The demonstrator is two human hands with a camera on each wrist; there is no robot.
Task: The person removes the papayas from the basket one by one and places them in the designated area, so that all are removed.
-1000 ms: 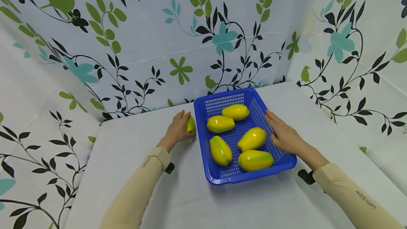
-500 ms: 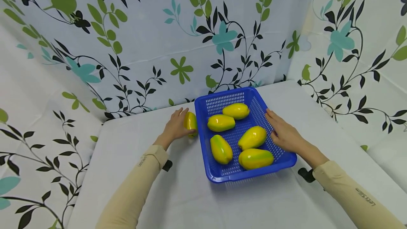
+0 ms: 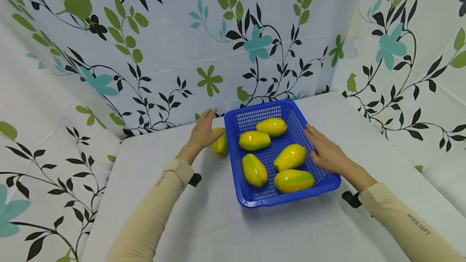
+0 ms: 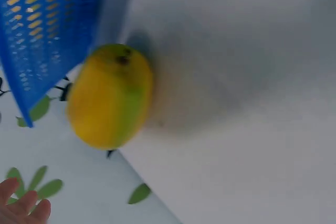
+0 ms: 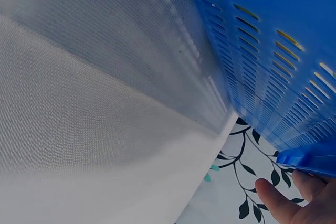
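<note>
Now the right fingers [image 3: 318,136] touch a basket [image 3: 276,200] holding 5 fruits [image 3: 290,157].

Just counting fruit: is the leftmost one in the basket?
Out: the leftmost fruit rests on the white table, beside the blue basket.

A white worktop [image 3: 214,217] runs back to a pale cloth [image 3: 167,58] that hangs behind it. The cloth has green birds [image 3: 78,1], blue flowers [image 3: 257,43] and black leaves [image 3: 247,18] on it. More cloth like it hangs to the left and right.
</note>
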